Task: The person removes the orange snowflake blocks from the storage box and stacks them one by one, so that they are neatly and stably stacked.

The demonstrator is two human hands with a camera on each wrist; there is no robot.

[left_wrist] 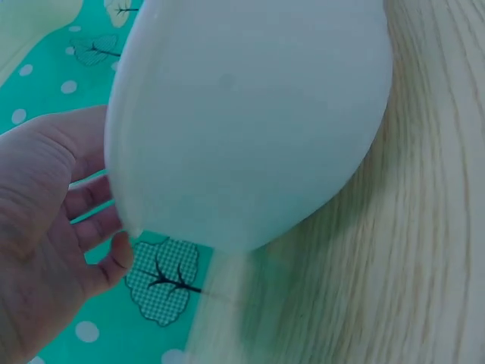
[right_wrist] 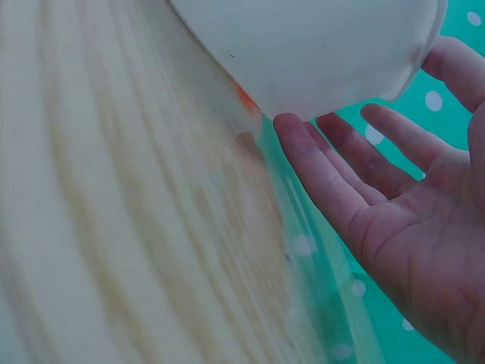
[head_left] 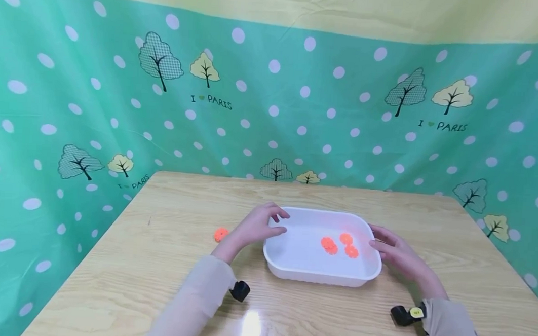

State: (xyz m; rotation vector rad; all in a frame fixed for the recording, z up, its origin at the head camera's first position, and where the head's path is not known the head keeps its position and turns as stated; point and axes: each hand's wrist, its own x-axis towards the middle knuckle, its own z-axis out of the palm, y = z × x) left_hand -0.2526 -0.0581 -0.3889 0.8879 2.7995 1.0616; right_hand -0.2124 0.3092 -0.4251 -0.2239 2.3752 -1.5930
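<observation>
A shallow white plastic tub (head_left: pixel 306 279) with rounded corners stands on the table. Several small orange discs with notched edges (head_left: pixel 351 251) lie in its right half. My left hand (head_left: pixel 254 225) is over the tub's left end, thumb and loosely bent fingers reaching past the rim with nothing between them; the left wrist view shows part of the thumb hidden behind the tub's wall. At the other end, my right hand (head_left: pixel 399 253) holds the rim, thumb over the edge and fingers along the outside. From the right wrist, fingertips (right_wrist: pixel 288 125) meet the outer wall.
Another orange disc (head_left: pixel 221 234) lies on the wooden table (head_left: pixel 176 285), left of the tub beside my left wrist. Black wrist cameras (head_left: pixel 240 291) sit under both forearms. Behind the table hangs a green dotted cloth (head_left: pixel 299 114) printed with trees.
</observation>
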